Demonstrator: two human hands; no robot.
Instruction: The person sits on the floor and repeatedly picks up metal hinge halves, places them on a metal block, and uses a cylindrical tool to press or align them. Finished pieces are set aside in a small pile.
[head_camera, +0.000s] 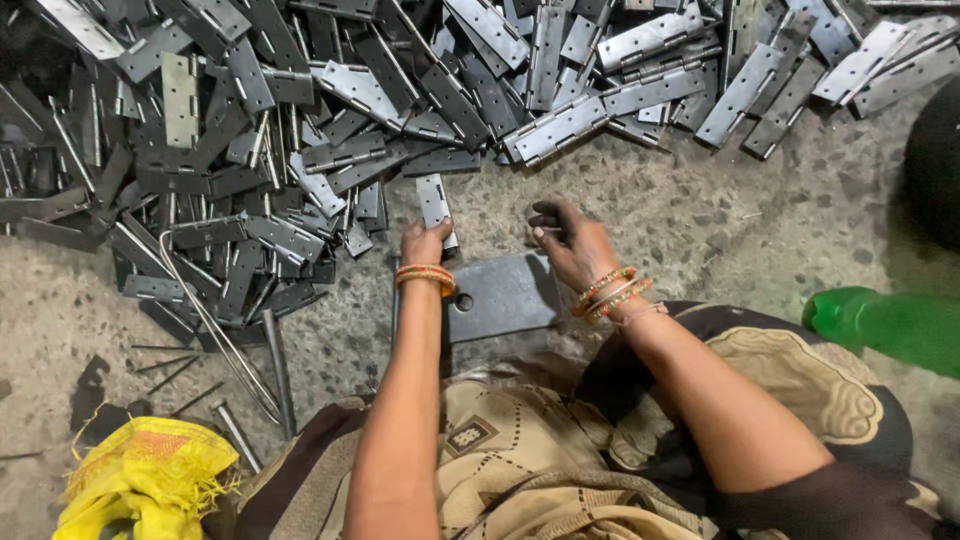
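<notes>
Patterned brown-and-cream cloth (520, 450) covers the lap; left grip (425, 243) pinches a flat grey metal hinge leaf (434, 200), right grip (568, 240) curled, contents indiscernible, above dark steel block (505, 295)

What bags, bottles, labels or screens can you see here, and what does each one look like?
Crumpled yellow woven sack: bottom left on the floor, frayed edges, a faint orange patch.
Green plastic bottle: right edge, lying on its side, plain green, no label showing.
No labels, signs or screens show.
The rest is loose: grey metal hinges piled across the top; the left hand holds one hinge leaf, beside a dark flat metal block.
</notes>
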